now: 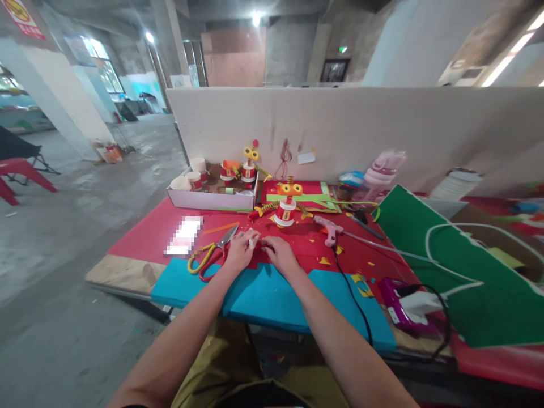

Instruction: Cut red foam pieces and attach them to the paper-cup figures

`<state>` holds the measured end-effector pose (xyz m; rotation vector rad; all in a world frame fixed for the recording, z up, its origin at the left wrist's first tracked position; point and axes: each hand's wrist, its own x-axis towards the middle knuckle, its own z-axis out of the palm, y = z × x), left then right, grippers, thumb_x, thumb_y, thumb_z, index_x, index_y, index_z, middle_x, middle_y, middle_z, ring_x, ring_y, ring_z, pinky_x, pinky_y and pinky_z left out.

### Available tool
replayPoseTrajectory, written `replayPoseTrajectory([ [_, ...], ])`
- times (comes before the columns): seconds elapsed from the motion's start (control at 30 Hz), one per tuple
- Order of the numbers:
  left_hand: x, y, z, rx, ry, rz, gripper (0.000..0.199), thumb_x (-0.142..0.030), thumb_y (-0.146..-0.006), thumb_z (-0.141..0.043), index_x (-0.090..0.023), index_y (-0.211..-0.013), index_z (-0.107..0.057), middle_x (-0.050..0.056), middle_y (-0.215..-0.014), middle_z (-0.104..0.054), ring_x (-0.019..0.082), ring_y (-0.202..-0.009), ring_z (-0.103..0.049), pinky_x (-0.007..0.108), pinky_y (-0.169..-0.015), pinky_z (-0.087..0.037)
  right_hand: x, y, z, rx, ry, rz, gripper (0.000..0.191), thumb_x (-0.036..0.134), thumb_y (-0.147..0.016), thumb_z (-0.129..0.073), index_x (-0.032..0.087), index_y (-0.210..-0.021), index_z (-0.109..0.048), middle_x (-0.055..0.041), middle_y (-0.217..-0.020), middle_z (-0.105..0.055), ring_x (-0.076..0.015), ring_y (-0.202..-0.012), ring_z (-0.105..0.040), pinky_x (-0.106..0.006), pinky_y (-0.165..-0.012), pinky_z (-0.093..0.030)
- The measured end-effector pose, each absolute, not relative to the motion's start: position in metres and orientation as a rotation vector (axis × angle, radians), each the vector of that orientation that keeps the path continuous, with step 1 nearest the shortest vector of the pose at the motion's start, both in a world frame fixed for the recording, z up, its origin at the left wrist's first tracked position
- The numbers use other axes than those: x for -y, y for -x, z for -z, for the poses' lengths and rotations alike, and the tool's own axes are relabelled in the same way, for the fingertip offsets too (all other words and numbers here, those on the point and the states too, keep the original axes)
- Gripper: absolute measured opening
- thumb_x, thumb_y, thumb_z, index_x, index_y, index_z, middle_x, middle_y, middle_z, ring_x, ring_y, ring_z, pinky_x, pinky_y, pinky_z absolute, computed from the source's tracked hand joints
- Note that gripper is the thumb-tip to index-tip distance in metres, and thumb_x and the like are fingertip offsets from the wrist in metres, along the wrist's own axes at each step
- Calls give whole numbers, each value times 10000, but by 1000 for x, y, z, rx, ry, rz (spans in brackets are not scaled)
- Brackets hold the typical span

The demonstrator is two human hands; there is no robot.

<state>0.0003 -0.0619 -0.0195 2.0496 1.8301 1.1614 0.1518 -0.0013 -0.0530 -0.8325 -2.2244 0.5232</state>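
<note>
My left hand [240,249] is closed around a small white crumpled piece [254,240], perhaps tissue. Close beside it, my right hand [277,253] has its fingers pinched together; what they hold is too small to make out. Scissors [221,245] with one yellow and one red handle lie by my left hand, blades pointing away. Just beyond both hands stands a paper-cup figure [285,213] with an orange-yellow eyed head, a spring neck and coiled arms. A pink hot glue gun [330,230] rests to the right of the figure.
A shallow box [212,201] holds paper cups and similar figures at the back left. A blurred phone-like slab [184,236] lies left. Yellow scraps [325,260] dot the red tabletop. A purple power strip [402,309], cables and a leaning green board [463,283] occupy the right.
</note>
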Motion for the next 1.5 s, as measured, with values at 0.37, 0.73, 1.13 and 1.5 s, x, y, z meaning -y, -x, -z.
replayPoseTrajectory([
  [0.37,62,-2,20,-1931,-2307,-933,268,-305,-944,-359,-247,-1037,-604,31,-929,-676,179,-919,-552,348,-847,-315,-2,-162,40,2152,799,-719,446,89,-804,-502,206,-1234,-480,-84,-1095,-631,-194,-993,-599,-346,-872,-470],
  [0.73,61,-1,22,-2029,-2374,-777,266,-254,-898,-376,-210,-1012,-612,78,-901,-661,222,-902,-550,361,-802,-329,-50,-132,-3,2644,438,-625,391,-16,-733,-494,194,-1002,-685,-53,-909,-661,-172,-849,-605,-272,-771,-461],
  [1.13,60,3,20,-1771,-2138,-935,734,-43,-650,-376,-148,-1374,-313,61,-941,-727,231,-1098,-577,404,-930,-301,-39,-156,11,1989,1047,-847,258,332,-918,-436,172,-813,-610,5,-637,-602,-121,-554,-569,-228,-571,-448],
  [1.5,59,2,20,-1841,-2221,-855,624,-34,-634,-378,-198,-1235,-414,52,-996,-720,234,-1029,-615,402,-897,-324,-55,-128,12,2142,1030,-871,116,244,-858,-558,159,-779,-567,-2,-705,-618,-127,-627,-562,-235,-607,-417],
])
